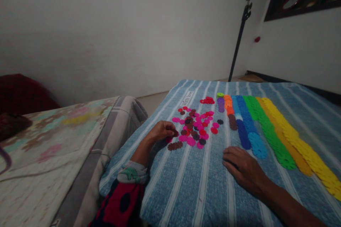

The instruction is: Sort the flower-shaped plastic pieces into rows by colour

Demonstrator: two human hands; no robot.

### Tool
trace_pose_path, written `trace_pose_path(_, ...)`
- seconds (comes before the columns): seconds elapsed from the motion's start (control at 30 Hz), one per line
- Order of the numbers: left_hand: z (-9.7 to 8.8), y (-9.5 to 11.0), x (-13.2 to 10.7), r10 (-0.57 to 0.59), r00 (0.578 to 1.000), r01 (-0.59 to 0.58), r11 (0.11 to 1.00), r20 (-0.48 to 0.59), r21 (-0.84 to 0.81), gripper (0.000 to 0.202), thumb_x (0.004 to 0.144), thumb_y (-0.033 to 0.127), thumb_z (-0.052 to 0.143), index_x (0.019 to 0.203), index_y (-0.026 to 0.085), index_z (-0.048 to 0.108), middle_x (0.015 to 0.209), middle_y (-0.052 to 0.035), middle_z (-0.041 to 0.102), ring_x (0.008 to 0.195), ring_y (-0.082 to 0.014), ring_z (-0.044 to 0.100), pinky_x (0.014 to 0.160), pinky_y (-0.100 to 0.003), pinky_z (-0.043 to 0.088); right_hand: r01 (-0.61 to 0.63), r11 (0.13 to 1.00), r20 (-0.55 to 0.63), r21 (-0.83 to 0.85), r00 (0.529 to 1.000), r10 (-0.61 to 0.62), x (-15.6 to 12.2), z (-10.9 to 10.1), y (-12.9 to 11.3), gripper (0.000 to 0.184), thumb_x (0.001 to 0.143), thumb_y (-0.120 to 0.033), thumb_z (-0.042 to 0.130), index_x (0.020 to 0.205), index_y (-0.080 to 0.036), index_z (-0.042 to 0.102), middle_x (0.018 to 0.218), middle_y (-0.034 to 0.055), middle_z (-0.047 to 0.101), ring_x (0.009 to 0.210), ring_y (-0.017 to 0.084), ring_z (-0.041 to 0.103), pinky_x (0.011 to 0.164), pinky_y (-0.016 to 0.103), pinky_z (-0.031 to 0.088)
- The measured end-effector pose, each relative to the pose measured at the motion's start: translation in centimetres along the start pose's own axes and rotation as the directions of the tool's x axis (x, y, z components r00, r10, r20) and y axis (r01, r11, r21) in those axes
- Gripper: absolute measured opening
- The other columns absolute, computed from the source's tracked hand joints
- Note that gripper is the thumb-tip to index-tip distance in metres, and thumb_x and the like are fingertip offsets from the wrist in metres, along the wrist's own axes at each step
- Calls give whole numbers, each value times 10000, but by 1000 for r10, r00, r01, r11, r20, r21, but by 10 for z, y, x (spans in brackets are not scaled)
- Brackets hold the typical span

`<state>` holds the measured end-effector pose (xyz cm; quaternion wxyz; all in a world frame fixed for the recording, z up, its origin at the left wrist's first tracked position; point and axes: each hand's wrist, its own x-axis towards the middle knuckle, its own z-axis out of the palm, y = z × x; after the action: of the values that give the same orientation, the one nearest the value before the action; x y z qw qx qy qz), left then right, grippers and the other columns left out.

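My left hand [162, 130] is at the left edge of a loose pile of notched discs [190, 127], coloured pink, red, brown and black. Its thumb and fingers are pinched on a dark red disc [176, 133]. A short overlapping row of brown discs [175, 145] lies just below these fingers. My right hand [241, 165] rests palm down on the striped blue cloth [202, 184], fingers lying flat and holding nothing visible. Close beyond it are overlapping rows of dark blue discs [243, 134] and light blue discs [257, 145].
Further right run long rows of green discs [277, 142], orange-yellow discs [287, 145] and yellow discs [301, 145]. Red discs [207, 100] are heaped behind the pile. A flowered cloth surface [66, 142] is at left. A black stand [238, 42] rises behind the table.
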<state>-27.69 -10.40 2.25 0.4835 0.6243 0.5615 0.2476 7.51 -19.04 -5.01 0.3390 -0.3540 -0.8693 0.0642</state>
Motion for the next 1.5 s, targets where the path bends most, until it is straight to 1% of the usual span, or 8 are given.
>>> trace_pose_path(0.3,2,4,-3,18,996,-23,998,-88,-64,126,591,188,686,668,127,607,618,-9,663,503,-95,529,529,-230,398,-11,1000,0,6,1000,11,0,-1,-1,133,937,-144,500,914,-185,624,939,81,656,898,218,624,799,390,508)
trace_pose_path(0.57,-2,11,-4,76,967,-99,992,-245,-83,189,546,219,737,673,139,622,668,-20,698,642,-149,630,647,-264,477,-16,1000,21,13,1000,16,2,-1,-1,135,935,-139,493,913,-185,617,940,84,652,895,221,615,793,395,500)
trace_pose_path(0.73,6,26,7,145,969,-150,989,-202,-11,164,606,246,736,701,134,662,694,-32,720,608,-139,618,592,-247,474,-21,1000,21,6,1000,21,6,-3,-3,120,923,-134,510,887,-182,614,926,76,652,889,217,609,790,385,485)
trace_pose_path(0.9,44,59,35,256,960,-245,964,-111,105,120,658,170,668,757,137,726,690,-21,709,647,-143,634,631,-250,492,-55,998,41,15,998,54,9,-3,-3,109,909,-134,535,858,-183,617,918,65,645,888,208,595,796,368,467)
trace_pose_path(1.07,113,89,69,366,929,-370,912,56,179,161,702,122,608,773,126,752,755,-40,738,711,-142,656,688,-234,496,-81,996,48,26,996,79,10,-1,-4,87,886,-113,565,856,-177,616,933,63,640,895,208,586,806,368,455)
trace_pose_path(1.23,169,97,104,412,893,-448,851,178,275,231,721,90,573,826,134,774,825,-47,761,781,-158,675,735,-234,501,-77,997,54,8,996,77,12,-2,-5,89,870,-101,584,847,-182,614,926,54,638,896,203,588,820,360,456)
trace_pose_path(1.33,184,94,122,437,879,-477,811,191,340,236,732,90,570,831,148,776,841,-37,761,813,-160,674,769,-236,498,-87,996,50,-2,995,87,13,-3,-6,86,873,-115,587,839,-188,615,923,51,639,890,202,583,809,354,457)
trace_pose_path(1.5,190,92,130,463,851,-525,757,248,390,273,736,76,550,880,147,770,864,-34,755,833,-164,666,771,-241,489,-83,996,50,-24,995,84,14,-3,-6,78,881,-137,594,826,-189,612,932,55,639,907,203,578,818,357,456)
